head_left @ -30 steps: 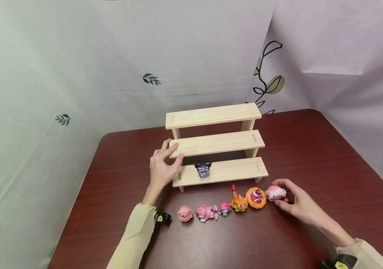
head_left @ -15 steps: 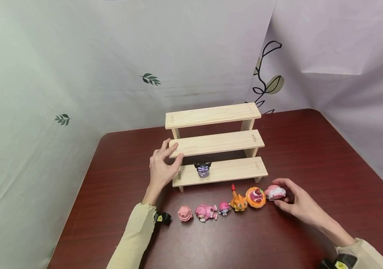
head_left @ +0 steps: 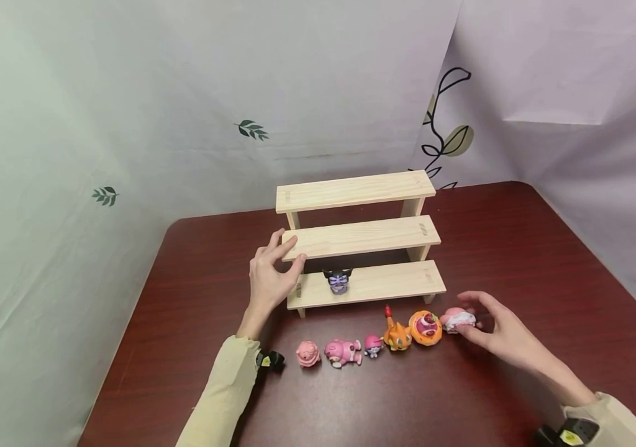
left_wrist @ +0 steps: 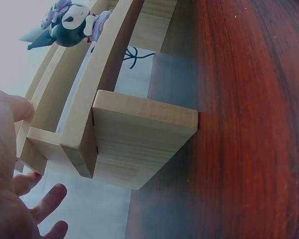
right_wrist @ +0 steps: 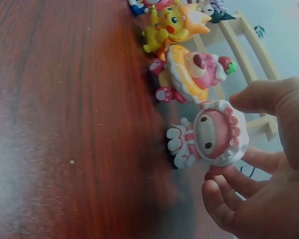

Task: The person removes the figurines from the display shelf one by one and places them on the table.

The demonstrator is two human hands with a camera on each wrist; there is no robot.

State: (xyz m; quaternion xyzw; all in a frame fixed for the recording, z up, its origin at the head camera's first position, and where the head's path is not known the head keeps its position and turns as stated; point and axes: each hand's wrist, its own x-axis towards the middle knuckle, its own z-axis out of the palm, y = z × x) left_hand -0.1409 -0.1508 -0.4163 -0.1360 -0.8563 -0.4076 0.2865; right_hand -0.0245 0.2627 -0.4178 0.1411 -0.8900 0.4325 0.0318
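Note:
My left hand (head_left: 270, 276) pinches the left end of the middle board of a three-step wooden display stand (head_left: 363, 239), thumb at the front edge. Its other fingers spread beside the stand in the left wrist view. My right hand (head_left: 510, 338) is spread loosely around a pink-and-white hooded figurine (right_wrist: 212, 134) standing at the right end of a row on the table. Thumb tip and fingertips lie close to either side of its hood in the right wrist view. A dark-eared purple figurine (head_left: 338, 282) stands on the lowest board.
Left of the hooded figurine, in a row, come an orange ring-shaped figurine (head_left: 425, 328), an orange-and-yellow one (head_left: 397, 337), a small pink-capped one (head_left: 372, 346), a pink bear-like one (head_left: 343, 352) and a round pink one (head_left: 308, 354). Pale curtains hang behind the dark red table (head_left: 206, 298).
My right hand has shifted slightly to the right, its index finger raised and spread more from the hooded figurine. The left hand keeps its place on the stand; the figurines have stayed put.

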